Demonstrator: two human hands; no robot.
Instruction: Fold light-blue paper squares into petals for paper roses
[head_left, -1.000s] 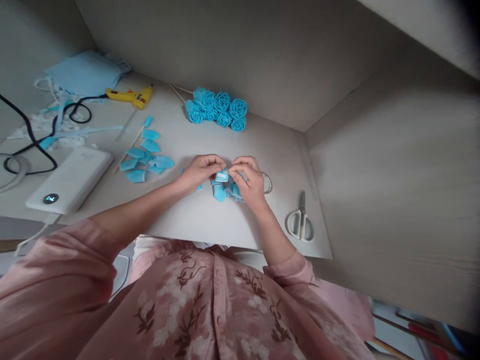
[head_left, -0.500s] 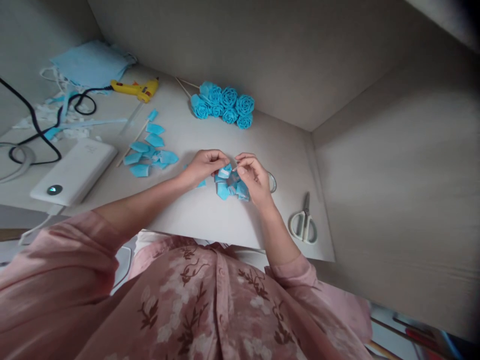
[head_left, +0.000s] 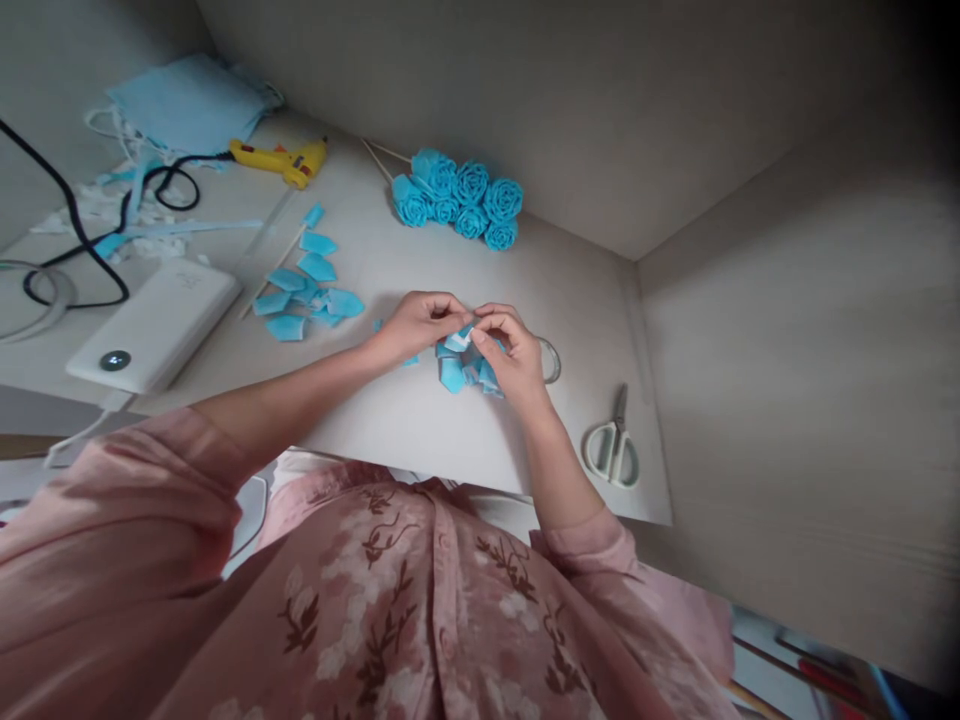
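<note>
My left hand [head_left: 420,325] pinches a small blue fabric petal [head_left: 457,342] with a whitish patch on it, between thumb and forefinger. From the other side, the bent thumb and fingers of my right hand [head_left: 516,352] close on the same petal; the fingertips of both hands nearly meet. Whether a bit of tape is also between the right fingertips is too small to make out. Just below the hands, several loose blue petals [head_left: 451,376] lie on the white table [head_left: 420,425]. A roll of clear tape [head_left: 556,363] is partly hidden behind my right hand.
Scissors [head_left: 616,450] lie at the right. Blue fabric roses [head_left: 471,184] on sticks rest at the back. Leftward are more petals [head_left: 317,267], a thin stick [head_left: 279,262], a white power bank [head_left: 154,325], a yellow glue gun [head_left: 279,160] with black cord, and stacked blue masks [head_left: 187,105].
My right hand's fingertips have come in to the petal at my left hand, closing the small gap between them. The view has shifted slightly; the things on the table lie as before.
</note>
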